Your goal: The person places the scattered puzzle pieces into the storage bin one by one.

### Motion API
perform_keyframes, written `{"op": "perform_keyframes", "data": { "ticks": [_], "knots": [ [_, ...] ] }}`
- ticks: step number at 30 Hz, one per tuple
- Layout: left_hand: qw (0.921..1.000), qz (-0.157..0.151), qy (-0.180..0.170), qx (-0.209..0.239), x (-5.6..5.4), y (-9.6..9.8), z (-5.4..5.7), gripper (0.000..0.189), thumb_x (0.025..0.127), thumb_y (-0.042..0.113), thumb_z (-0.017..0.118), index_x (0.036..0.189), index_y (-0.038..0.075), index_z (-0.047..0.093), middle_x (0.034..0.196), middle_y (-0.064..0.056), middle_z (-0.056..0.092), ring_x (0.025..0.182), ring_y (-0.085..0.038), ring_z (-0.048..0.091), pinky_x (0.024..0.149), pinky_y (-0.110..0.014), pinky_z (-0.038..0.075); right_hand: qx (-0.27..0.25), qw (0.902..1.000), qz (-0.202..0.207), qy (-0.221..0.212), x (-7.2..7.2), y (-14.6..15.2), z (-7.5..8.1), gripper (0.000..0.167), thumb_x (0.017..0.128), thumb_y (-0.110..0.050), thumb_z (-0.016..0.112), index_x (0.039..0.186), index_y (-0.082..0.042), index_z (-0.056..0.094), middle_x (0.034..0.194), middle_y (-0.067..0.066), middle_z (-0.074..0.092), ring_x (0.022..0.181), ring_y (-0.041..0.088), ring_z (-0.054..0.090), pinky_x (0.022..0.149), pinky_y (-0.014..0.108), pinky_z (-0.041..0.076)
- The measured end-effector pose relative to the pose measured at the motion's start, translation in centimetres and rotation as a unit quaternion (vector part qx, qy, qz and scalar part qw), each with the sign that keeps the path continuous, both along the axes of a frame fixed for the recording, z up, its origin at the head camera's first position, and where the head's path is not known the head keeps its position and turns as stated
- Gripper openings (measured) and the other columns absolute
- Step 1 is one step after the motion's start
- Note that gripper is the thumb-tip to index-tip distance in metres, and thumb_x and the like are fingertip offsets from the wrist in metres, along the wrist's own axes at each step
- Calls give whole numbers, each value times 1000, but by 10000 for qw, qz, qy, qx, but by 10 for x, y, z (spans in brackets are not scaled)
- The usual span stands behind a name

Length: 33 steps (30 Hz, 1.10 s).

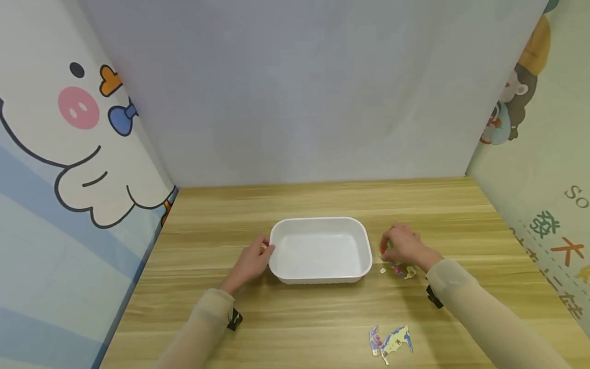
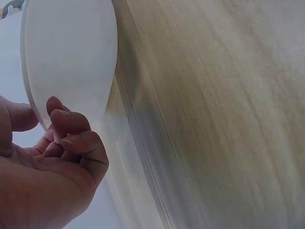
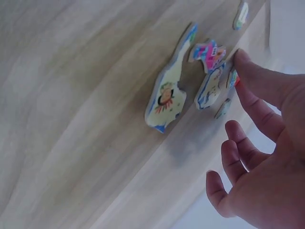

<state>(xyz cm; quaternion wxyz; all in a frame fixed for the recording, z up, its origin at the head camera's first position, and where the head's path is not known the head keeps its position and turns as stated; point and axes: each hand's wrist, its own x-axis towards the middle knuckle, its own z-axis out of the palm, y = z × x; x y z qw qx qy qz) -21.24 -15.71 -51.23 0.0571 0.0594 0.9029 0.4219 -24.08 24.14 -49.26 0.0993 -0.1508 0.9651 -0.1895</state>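
My left hand [image 1: 254, 260] grips the left end of a white plastic basin [image 1: 321, 281], thumb at the rim and curled fingers against the outer wall. The left wrist view shows the basin's smooth outer side [image 2: 71, 52] above these fingers [image 2: 86, 143]. Right of the basin, my right hand [image 1: 404, 245] reaches down over several flat, irregular puzzle pieces. Its thumb and index finger pinch a small piece with a red spot [image 3: 232, 78], while the other fingers are loosely bent. Close by lie a cream piece with blue edges [image 3: 209, 86] and a pink-purple piece [image 3: 208, 55].
Two larger printed pieces, one cream and blue [image 1: 395, 340] and one purple-red [image 1: 375, 339], lie nearer the front of the wooden table [image 1: 295, 328]. A tiny piece [image 1: 383, 270] sits beside the basin. A pale wall [image 1: 295, 102] rises behind, with cartoon-printed panels on both sides.
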Motion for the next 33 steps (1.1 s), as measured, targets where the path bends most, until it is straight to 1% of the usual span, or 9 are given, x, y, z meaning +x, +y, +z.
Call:
{"op": "perform_keyframes", "data": {
  "ticks": [5,10,13,16,20,24,29,33],
  "knots": [
    [10000,-3,23,34,0,-1,-2,13,99,22,52,101,10,49,56,1,44,50,-14,42,48,-28,34,122,9999,-27,-17,0,-2,0,18,63,-15,81,74,-19,66,103,12,54,103,41,41,76,57,29],
    [10000,-19,76,26,0,-1,-2,13,99,22,52,100,10,49,55,2,43,49,-14,41,48,-28,34,155,9999,4,-58,0,-3,1,17,65,-15,81,74,-18,66,100,11,53,102,41,39,76,56,27],
    [9999,-30,116,2,0,-1,-2,13,99,22,52,100,9,49,55,2,43,49,-14,41,48,-28,34,216,9997,135,-35,1,-3,1,16,67,-16,80,74,-18,66,95,9,53,98,38,40,76,56,28],
    [9999,-7,131,7,1,-2,-1,14,98,22,53,99,9,50,55,2,44,49,-14,42,48,-29,34,367,9986,369,39,1,-2,0,15,71,-19,80,75,-18,66,92,6,53,93,35,42,76,57,29],
    [9998,4,175,40,1,-1,-1,13,98,21,54,98,9,50,55,2,44,49,-14,42,48,-29,34,631,9950,736,243,1,1,-3,13,76,-23,78,77,-18,66,92,4,54,93,32,44,79,59,31],
    [9997,-27,232,27,1,-1,-1,13,98,21,54,97,9,50,55,2,44,49,-14,42,47,-29,34,821,9902,1016,489,1,3,-5,14,77,-25,77,76,-19,65,89,1,54,91,30,45,79,56,32],
    [9998,-33,174,14,1,-1,-1,14,99,22,53,97,9,50,56,1,43,48,-14,42,47,-29,34,908,9874,1137,625,0,4,-7,15,77,-27,77,74,-21,64,86,-1,53,86,27,44,79,55,32],
    [9999,-27,135,17,1,-1,-1,14,99,23,53,98,9,50,56,2,43,49,-14,41,47,-29,34,825,9892,1082,547,-2,4,-6,13,77,-26,76,77,-19,65,88,0,54,89,29,45,78,55,32]
  ]
}}
